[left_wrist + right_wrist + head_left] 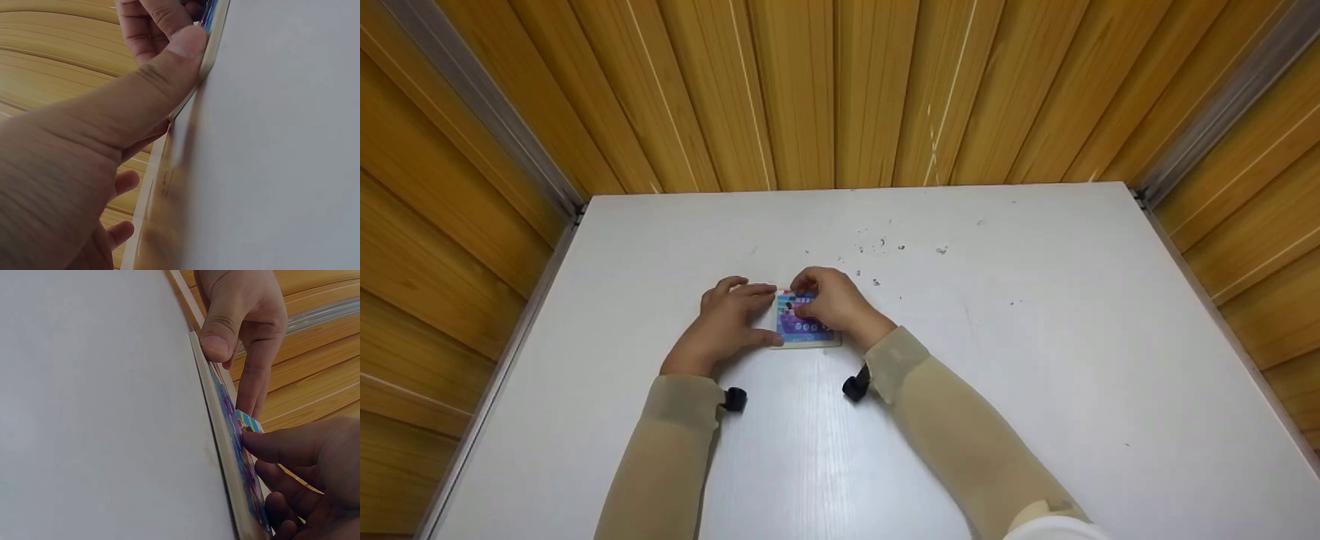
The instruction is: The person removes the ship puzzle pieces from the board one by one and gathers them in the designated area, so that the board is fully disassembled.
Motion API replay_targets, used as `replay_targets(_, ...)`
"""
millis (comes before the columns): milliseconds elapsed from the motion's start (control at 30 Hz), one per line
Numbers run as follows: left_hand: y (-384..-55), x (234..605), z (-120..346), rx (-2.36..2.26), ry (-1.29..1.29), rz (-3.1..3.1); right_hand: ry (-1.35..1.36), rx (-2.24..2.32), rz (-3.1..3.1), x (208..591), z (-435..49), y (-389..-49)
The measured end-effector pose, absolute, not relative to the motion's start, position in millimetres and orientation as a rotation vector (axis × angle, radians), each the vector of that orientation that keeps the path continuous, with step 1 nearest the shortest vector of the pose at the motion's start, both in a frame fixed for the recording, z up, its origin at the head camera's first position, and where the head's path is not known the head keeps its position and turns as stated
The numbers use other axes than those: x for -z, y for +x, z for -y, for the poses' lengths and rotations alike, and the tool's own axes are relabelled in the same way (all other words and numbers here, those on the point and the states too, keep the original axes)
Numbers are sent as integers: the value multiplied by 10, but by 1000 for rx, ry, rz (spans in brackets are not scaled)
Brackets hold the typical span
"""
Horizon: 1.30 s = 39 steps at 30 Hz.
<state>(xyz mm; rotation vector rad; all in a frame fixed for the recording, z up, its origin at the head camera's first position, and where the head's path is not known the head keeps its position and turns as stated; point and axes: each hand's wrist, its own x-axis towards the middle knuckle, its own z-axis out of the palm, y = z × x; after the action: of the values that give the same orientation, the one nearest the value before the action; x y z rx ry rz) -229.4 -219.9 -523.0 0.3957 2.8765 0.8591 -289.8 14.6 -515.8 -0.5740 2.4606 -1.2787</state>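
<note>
Picture board (807, 345): laid on the table (1072, 360); could be slid if pushed unevenly.
Left hand (727, 319): spread, rested at nine-o'clock edge.
Right hand (834, 301): at two o'clock, striped piece (247, 420) pinched; could be dropped if tilted.

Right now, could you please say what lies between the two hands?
In the head view, part of a picture board lies between the left hand, at its left edge, and the right hand, over its right side.
</note>
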Motion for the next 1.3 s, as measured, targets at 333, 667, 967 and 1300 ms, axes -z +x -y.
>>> replay_targets(333, -2272, 5215, 2177, -855, 358, -2869, -610, 1344, -2454, 5194, -140, -2891)
replay_targets(667, -2273, 5226, 2181, -845, 383, -2885, -626, 1378, -2450, 5209, -131, -2877)
replay_targets(967, -2271, 5223, 2187, -846, 384, -2883, -607, 1386, -2450, 5207, -125, -2866)
replay_targets(1300, -2282, 5204, 2196, -848, 390, -2859, -566, 1396, -2425, 5197, -147, -2887)
